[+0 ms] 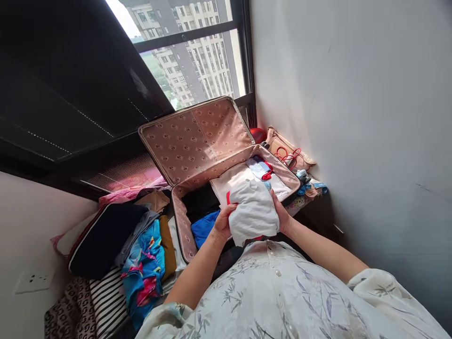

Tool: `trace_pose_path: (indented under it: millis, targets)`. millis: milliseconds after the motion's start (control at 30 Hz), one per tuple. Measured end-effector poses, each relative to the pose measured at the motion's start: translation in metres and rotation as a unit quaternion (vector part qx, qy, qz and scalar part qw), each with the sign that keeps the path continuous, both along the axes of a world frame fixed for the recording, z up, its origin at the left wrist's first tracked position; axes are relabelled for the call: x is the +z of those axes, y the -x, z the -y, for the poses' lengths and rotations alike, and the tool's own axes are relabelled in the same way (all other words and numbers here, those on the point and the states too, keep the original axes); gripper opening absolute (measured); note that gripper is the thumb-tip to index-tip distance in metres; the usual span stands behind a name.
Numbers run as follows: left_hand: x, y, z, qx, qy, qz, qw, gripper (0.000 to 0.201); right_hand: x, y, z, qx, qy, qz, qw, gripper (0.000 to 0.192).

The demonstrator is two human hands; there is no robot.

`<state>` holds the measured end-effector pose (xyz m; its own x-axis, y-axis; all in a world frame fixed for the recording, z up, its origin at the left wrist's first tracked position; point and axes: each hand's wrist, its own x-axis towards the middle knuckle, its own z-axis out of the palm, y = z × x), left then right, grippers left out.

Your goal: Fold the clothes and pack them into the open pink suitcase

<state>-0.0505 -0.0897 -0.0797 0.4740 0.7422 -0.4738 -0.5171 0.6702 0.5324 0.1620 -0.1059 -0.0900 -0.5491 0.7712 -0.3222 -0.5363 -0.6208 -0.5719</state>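
Between my two hands is a folded white garment (254,212) with a bit of red at its edge, held up in front of my chest. My left hand (224,221) grips its left side, thumb on top. On the opposite side my right hand (280,214) is closed around the edge, its fingers partly hidden by the cloth. Beyond and below lies an open suitcase (183,235) with pink patterned lining. Inside it are a blue garment (205,228), dark cloth, pale folded clothes (229,181) and a red and light-blue item (263,168).
Piled clothes stand left of the suitcase, among them a blue floral garment (148,268), a striped one (108,301) and a dark navy one (102,235). A pink bag (282,146) with red cord lies by the right wall (353,117). The raised suitcase lid (197,136) leans near the window.
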Motion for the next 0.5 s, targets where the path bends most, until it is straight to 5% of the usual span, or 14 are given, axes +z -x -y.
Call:
trace_pose_path:
  millis: [133, 267, 400, 500]
  targets:
    - [-0.01, 0.003, 0.0, -0.026, 0.009, -0.018, 0.999, 0.039, -0.015, -0.013, -0.001, -0.066, 0.009, 0.031, 0.997, 0.049]
    - [-0.028, -0.013, -0.005, -0.034, 0.002, 0.02, 0.999, 0.054, -0.028, -0.035, -0.021, -0.072, -0.008, 0.054, 0.996, 0.05]
    - [-0.061, -0.05, -0.043, -0.003, 0.05, 0.004, 0.999, 0.04, -0.034, -0.068, -0.07, -0.045, -0.038, 0.084, 0.995, 0.052]
    - [-0.088, -0.082, -0.085, 0.041, 0.071, -0.001, 0.997, 0.036, -0.048, -0.102, -0.119, -0.051, -0.067, 0.21, 0.974, 0.057]
